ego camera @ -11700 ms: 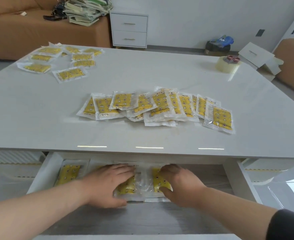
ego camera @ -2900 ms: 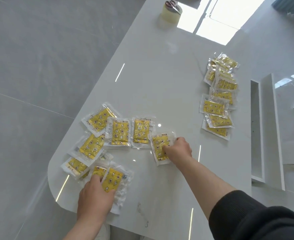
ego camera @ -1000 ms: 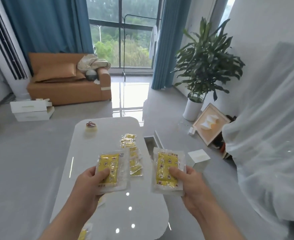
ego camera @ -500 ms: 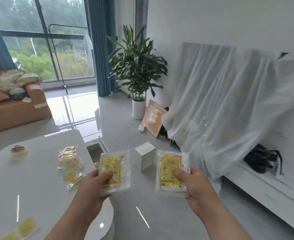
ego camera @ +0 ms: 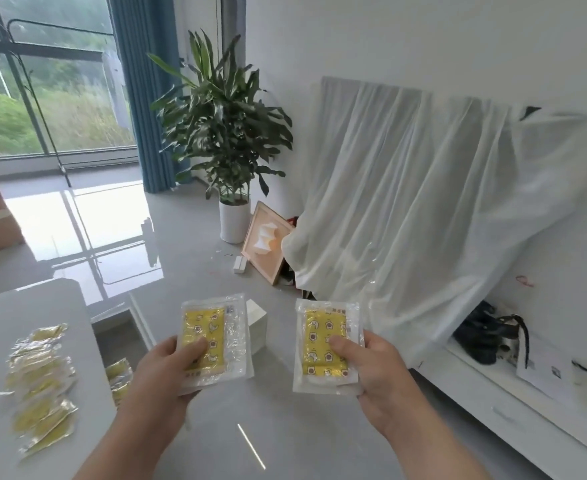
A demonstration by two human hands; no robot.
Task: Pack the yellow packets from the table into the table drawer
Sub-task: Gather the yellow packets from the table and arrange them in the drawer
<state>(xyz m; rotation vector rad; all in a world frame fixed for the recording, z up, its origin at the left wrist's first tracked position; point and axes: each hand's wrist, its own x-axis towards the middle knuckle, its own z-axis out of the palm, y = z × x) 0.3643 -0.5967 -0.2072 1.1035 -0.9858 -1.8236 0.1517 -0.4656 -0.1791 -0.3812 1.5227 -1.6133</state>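
Far left, a loose row of clear-wrapped yellow packets (ego camera: 39, 386) is lying on the glossy white table (ego camera: 25, 306). Just beside it, the open white table drawer (ego camera: 141, 323) is showing more yellow inside. The left hand (ego camera: 153, 382) is gripping one yellow packet stack (ego camera: 212, 341), thumb on top. The right hand (ego camera: 382, 372) is gripping a second yellow packet stack (ego camera: 323, 344) the same way, and both stacks are hanging over grey floor (ego camera: 285, 427).

tall green leafy plant in white cylindrical pot (ego camera: 234, 221) by blue curtain (ego camera: 139, 91); wood-framed picture (ego camera: 266, 251) leaning beside it, touching draped translucent white sheet (ego camera: 423, 209).
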